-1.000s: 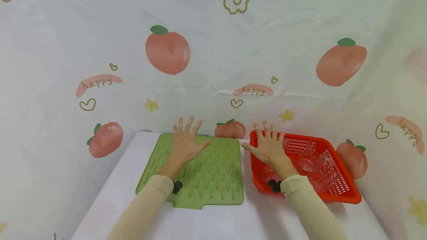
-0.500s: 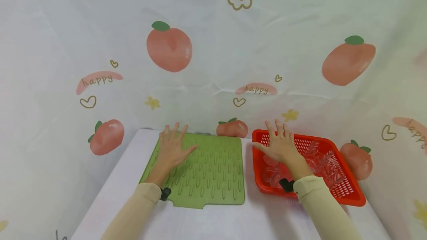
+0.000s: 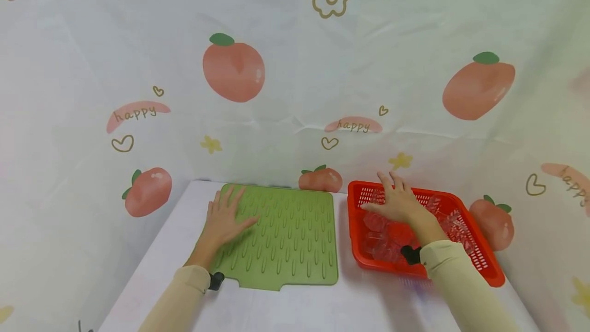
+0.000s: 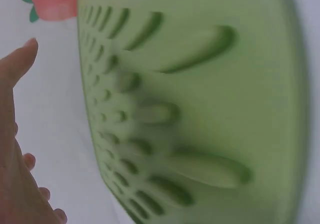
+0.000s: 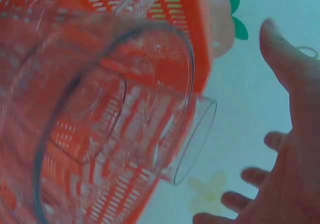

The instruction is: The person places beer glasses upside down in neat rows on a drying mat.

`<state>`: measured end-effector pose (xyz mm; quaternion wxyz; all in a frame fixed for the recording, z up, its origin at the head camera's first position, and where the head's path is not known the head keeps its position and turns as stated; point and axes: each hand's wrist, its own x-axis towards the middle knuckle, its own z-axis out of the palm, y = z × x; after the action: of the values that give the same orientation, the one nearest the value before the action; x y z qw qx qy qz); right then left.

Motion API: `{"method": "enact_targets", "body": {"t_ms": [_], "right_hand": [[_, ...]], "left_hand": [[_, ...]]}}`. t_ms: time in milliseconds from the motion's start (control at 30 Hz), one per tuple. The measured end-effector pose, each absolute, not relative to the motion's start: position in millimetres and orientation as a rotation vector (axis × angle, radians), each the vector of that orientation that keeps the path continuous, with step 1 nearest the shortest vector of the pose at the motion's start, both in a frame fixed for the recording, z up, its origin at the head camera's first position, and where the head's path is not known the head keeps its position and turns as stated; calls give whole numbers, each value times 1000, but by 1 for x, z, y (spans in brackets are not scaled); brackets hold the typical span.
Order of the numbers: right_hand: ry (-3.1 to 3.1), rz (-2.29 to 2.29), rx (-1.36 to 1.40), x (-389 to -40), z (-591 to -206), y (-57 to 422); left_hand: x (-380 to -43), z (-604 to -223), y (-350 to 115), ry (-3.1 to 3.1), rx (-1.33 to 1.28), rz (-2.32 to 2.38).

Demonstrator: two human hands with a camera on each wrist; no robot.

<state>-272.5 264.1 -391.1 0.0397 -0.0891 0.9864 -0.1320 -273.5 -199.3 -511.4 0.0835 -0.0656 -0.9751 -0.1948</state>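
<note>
My left hand [image 3: 223,222] is over the left side of a green ridged mat [image 3: 290,229], fingers spread and holding nothing. In the left wrist view its thumb [image 4: 22,59] stands apart from the mat. Above a red plastic basket [image 3: 495,275] is my right hand [image 3: 398,205], fingers spread and nothing in it. Several clear cups [image 3: 375,242] lie jumbled in the basket, partly hidden by the right hand and forearm. Close up in the right wrist view, a clear cup [image 5: 195,139] lies on its side, its round mouth facing the hand.
The mat and basket stand side by side on a white-covered table [image 3: 304,311], with a narrow gap between them. Behind them hangs a white curtain [image 3: 295,81] printed with fruit, hearts and flowers, which also encloses both sides.
Both hands have come down lower. The left hand has shifted leftward across the mat, and the right hand has moved rightward, further over the basket. Mat and basket stay in place.
</note>
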Motion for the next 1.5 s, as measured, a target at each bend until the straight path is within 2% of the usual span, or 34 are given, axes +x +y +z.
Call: {"method": "enact_targets", "body": {"t_ms": [667, 1500], "right_hand": [[2860, -482, -247, -285, -397, 285], [2832, -475, -291, -293, -402, 287]], "left_hand": [[-253, -541, -229, -2997, -37, -690], [-249, -541, -236, -3101, -38, -670]]}}
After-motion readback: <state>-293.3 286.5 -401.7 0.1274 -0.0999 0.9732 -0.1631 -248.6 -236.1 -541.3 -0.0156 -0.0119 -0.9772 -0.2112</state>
